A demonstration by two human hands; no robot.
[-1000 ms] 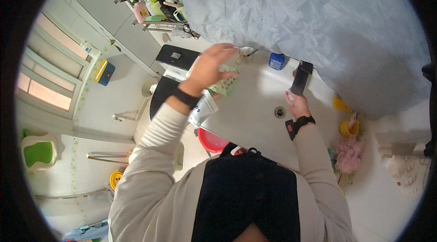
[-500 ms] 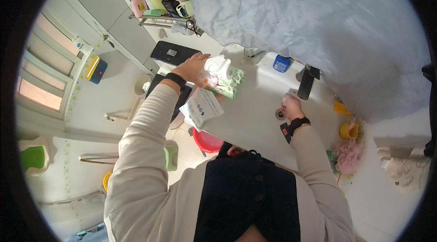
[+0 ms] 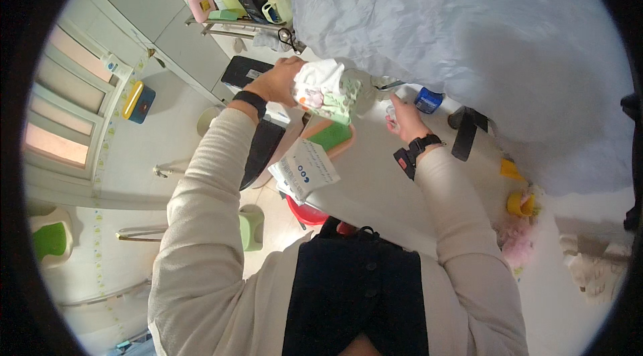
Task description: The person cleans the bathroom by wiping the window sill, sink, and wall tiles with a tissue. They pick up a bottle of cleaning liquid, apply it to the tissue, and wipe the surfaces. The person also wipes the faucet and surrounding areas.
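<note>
My left hand (image 3: 284,80) is closed on the far left side of a soft tissue pack (image 3: 345,105), pale green and floral, with white tissue bunched at its top. The pack is raised above the white counter (image 3: 382,175). Under and beside it shows a green tray with a peach rim (image 3: 331,136). My right hand (image 3: 407,120) is closed over the counter, left of a blue container (image 3: 427,100). A small whitish bit shows at its fingers, too blurred to name. A white printed packet (image 3: 305,172) lies at the counter's left edge, below the tray.
A black phone-like slab (image 3: 464,138) leans at the right beside a grey curtain (image 3: 435,14). A yellow cup (image 3: 520,203) and pink bath puff (image 3: 517,242) sit farther right. Bottles crowd a metal rack (image 3: 244,24) at upper left. A red basin (image 3: 307,211) and green stool (image 3: 251,229) stand below.
The tissue pack has been lifted and shifted slightly up with my left hand, uncovering the green tray. My right hand has moved up and left from the drain toward the blue container.
</note>
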